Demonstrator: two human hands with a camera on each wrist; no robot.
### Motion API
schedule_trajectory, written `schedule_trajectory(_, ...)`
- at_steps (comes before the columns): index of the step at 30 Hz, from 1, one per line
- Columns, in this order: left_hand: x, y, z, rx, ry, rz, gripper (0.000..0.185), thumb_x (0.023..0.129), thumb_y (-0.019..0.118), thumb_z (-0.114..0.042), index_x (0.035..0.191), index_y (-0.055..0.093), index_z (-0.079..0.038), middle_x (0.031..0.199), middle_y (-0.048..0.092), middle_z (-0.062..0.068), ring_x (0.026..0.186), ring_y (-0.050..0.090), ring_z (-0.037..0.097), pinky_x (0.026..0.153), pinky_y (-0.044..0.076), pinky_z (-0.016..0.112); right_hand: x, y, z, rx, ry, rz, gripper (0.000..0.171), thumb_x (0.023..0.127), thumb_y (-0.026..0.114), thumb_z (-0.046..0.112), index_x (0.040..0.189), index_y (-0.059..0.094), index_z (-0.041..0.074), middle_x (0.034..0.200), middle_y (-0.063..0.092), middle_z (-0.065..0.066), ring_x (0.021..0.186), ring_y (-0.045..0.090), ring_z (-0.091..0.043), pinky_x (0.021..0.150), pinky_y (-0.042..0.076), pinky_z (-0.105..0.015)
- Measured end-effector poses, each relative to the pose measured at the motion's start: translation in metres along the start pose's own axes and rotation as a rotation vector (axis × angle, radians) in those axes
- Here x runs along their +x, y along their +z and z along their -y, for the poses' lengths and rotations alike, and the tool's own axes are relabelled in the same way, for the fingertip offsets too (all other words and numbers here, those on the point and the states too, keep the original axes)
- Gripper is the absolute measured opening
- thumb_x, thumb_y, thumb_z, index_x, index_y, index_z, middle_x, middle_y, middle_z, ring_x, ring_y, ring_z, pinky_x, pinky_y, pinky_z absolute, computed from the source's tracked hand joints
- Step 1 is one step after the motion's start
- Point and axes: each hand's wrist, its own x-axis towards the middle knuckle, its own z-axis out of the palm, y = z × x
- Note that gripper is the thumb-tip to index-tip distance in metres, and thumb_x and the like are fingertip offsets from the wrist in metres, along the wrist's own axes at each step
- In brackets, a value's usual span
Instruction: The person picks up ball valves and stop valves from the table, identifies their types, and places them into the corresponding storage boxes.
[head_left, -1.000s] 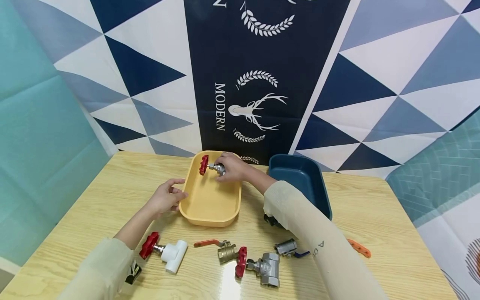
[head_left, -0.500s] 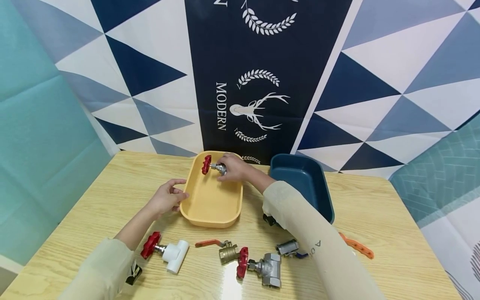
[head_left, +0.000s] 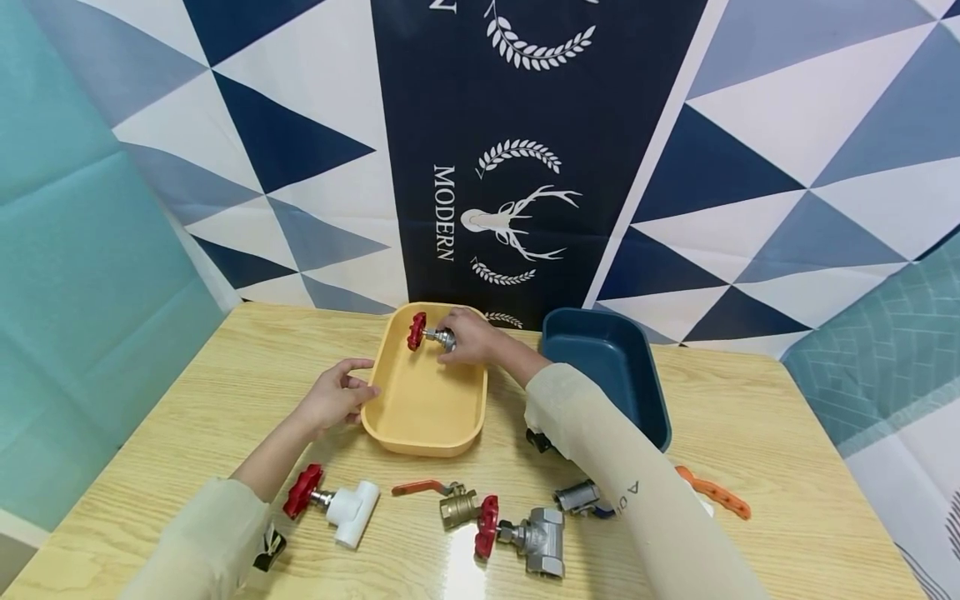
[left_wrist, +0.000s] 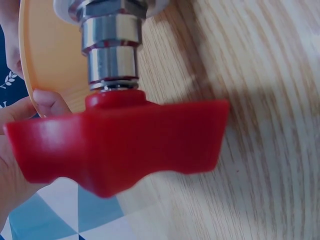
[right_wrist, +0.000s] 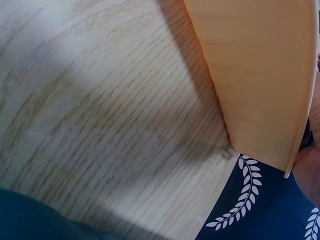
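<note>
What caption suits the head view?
Right hand holds a red-handled valve in the yellow tray; left hand grips its rim.

Two trays sit on the tabletop (head_left: 750, 400): one yellow tray (head_left: 423, 412), one blue tray (head_left: 607, 367). Three red-wheeled valves: one in the yellow tray (head_left: 426, 333), one white-bodied (head_left: 333, 500), one steel-bodied (head_left: 521, 533). One brass lever valve (head_left: 446, 500). One orange handle (head_left: 712, 492).

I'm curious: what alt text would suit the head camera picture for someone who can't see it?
A person's right hand holds a red-handled valve inside a yellow tray while the left hand grips the tray's edge. More valves lie on the wooden table, beside a blue tray.
</note>
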Motion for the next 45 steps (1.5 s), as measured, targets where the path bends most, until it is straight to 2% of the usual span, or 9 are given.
schedule_trajectory(17,0.002,-0.001,0.0,0.008,-0.019,-0.008,0.054,0.091,0.057,-0.008,0.14,0.034,-0.006,0.096,0.048,0.009,0.064,0.052,0.011,0.054,0.047,0.021,0.008,0.002,0.0,-0.047,0.058,0.061,0.052,0.075,0.075,0.033,0.115,0.062,0.003,0.105,0.06,-0.009,0.096,0.051,-0.021,0.089,0.043,-0.031)
schedule_trajectory(34,0.002,-0.001,-0.001,-0.013,-0.018,-0.008,0.054,0.091,0.057,-0.008,0.14,0.034,-0.006,0.095,0.048,0.008,0.062,0.051,0.011,0.054,0.047,0.022,0.016,0.003,0.0,-0.07,0.081,0.091,0.046,0.075,0.075,0.032,0.11,0.064,0.004,0.098,0.058,-0.007,0.092,0.049,-0.02,0.084,0.042,-0.031)
schedule_trajectory(45,0.001,-0.001,0.0,-0.02,-0.015,-0.005,0.054,0.091,0.057,-0.006,0.14,0.034,-0.005,0.094,0.049,0.008,0.062,0.052,0.01,0.053,0.046,0.021,0.017,0.004,0.001,-0.105,0.092,0.114,0.048,0.076,0.075,0.033,0.112,0.063,0.004,0.102,0.06,-0.008,0.099,0.05,-0.022,0.091,0.042,-0.032)
